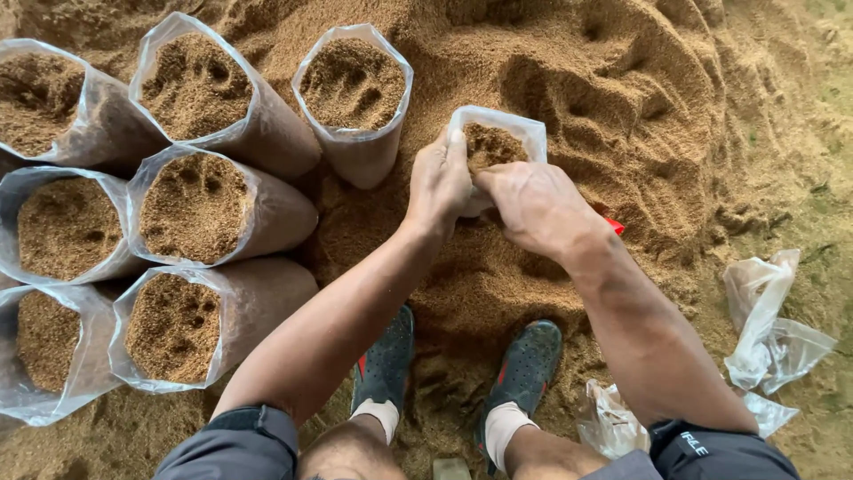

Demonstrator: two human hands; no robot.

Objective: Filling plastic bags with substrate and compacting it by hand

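Plastic bag [511, 133] of sawdust stands in the sawdust pile [569, 80]; left hand [438, 182] pinches its rim, right hand [533, 206] presses fingers into the fill, beside seven filled bags [267, 133].

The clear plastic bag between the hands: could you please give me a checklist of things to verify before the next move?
1. Left hand grips the rim of the clear plastic bag: ok.
2. Right hand at the bag mouth, holding the near rim: ok.
3. Bag mouth open: ok.
4. Bag standing upright in the sawdust pile: ok.
5. Fill level against the filled bags at left: cannot tell, hands hide the bag's body.
6. Spare empty bags beside the right arm: ok.
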